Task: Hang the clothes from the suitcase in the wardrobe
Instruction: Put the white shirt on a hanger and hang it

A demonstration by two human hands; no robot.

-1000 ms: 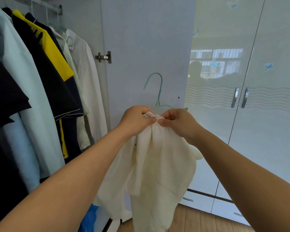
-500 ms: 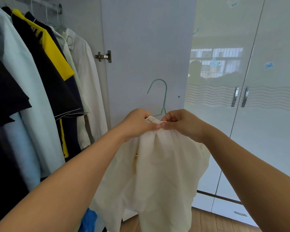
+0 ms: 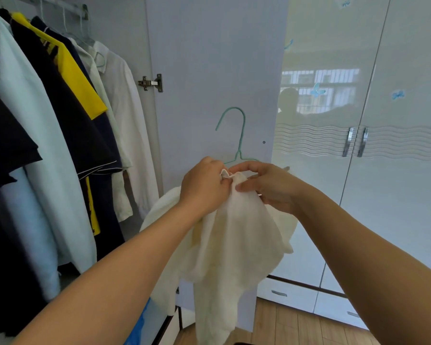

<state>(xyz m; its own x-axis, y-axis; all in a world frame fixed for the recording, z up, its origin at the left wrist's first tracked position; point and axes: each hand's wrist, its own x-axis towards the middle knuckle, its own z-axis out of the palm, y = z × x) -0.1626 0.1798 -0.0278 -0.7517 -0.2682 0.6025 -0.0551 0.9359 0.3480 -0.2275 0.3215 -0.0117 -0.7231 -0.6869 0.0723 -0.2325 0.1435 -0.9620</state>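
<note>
A cream white garment (image 3: 237, 240) hangs in front of me, bunched at its top edge between both hands. My left hand (image 3: 203, 186) grips the top of the cloth from the left. My right hand (image 3: 266, 185) pinches the same edge from the right. A thin teal wire hanger (image 3: 241, 135) rises just behind my hands, its hook up against the open wardrobe door (image 3: 209, 70); its lower bar is hidden by my hands and the cloth. The suitcase is not in view.
Several garments hang on the wardrobe rail (image 3: 60, 6) at left: a pale mint shirt (image 3: 35, 135), a dark top with a yellow sleeve (image 3: 80, 78), and white shirts (image 3: 125, 115). Glossy white closed doors (image 3: 383, 170) with metal handles stand at right. Wooden floor (image 3: 296, 327) lies below.
The hanger's hook has risen higher above my hands. Both hands shifted slightly and regripped the top edge of the garment, which now spreads wider below them.
</note>
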